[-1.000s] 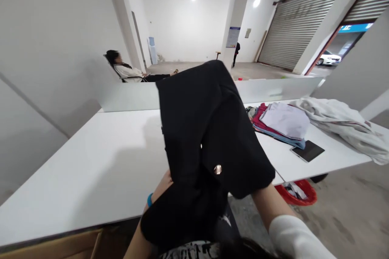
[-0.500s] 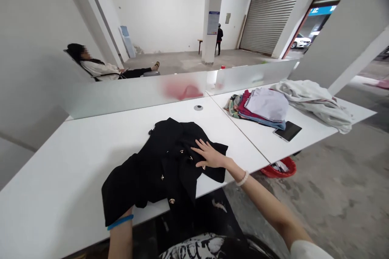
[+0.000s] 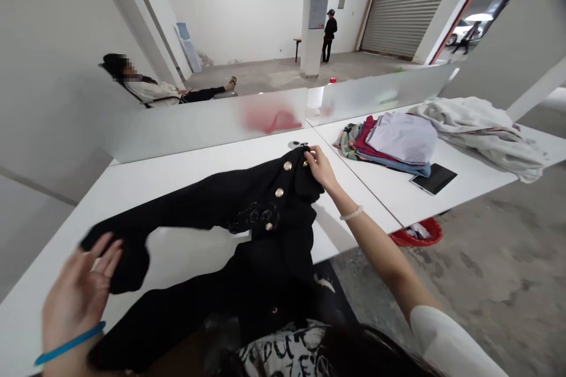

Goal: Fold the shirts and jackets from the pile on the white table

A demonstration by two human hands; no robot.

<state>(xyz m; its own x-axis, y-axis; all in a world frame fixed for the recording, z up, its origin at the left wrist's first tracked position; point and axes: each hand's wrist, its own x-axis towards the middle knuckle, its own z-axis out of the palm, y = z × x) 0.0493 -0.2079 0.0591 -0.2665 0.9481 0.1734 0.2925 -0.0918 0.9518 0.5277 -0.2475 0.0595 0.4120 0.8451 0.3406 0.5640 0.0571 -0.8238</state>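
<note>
Head: R fingers (image 3: 312, 154) grip blk garment (image 3: 221, 195).

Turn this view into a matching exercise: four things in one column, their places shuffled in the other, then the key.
1. black garment
2. tablet
3. blue band
4. red bin

A. around the wrist of the left hand
B. lower than the tabletop
C. gripped by the right hand
D. beside the folded clothes

Pairs: 1-C, 2-D, 3-A, 4-B
</note>
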